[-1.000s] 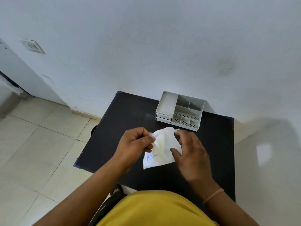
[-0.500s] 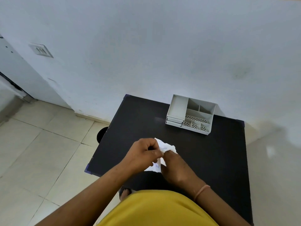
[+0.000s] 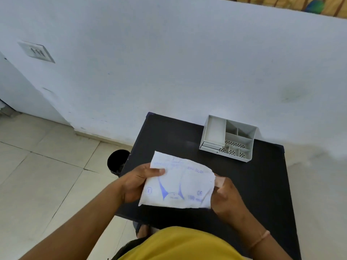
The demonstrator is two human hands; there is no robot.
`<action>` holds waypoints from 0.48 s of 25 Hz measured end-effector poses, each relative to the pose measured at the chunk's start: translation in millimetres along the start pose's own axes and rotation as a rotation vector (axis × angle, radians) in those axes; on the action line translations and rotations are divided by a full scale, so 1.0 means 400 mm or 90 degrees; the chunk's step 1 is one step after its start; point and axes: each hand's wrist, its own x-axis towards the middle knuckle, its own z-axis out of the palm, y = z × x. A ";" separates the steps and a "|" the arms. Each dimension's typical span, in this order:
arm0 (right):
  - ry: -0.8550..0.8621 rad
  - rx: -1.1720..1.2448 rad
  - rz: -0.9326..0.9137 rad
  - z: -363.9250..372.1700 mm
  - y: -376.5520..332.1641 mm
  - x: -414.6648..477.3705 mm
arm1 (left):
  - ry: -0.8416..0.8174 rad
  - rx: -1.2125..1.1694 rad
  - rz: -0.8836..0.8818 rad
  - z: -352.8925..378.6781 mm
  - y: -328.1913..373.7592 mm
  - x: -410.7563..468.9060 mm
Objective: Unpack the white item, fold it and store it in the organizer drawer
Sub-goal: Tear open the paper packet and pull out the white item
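A pale blue-white painted wall (image 3: 169, 62) with a switch plate (image 3: 36, 52) rises behind a black rectangular desk (image 3: 262, 184) on beige floor tiles (image 3: 41, 175).

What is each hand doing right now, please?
Left hand: closed on the white packet, thumb on top.
Right hand: closed on the packet's right edge.

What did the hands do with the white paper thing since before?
The white packet, scrunched between the hands earlier, is now spread flat. The left hand holds its left edge, the right hand its right edge. The organizer stayed at the table's far side, drawers shut.
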 end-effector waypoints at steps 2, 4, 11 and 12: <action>0.073 0.040 0.084 0.041 0.034 0.012 | 0.002 0.007 0.015 -0.027 -0.021 0.023; 0.044 0.181 0.196 0.082 0.063 0.023 | 0.014 0.010 0.014 -0.046 -0.022 0.038; 0.118 0.124 0.187 0.166 0.087 0.060 | 0.040 0.061 -0.012 -0.170 -0.018 0.073; 0.149 0.146 0.167 0.177 0.096 0.064 | 0.073 0.049 -0.007 -0.181 -0.014 0.076</action>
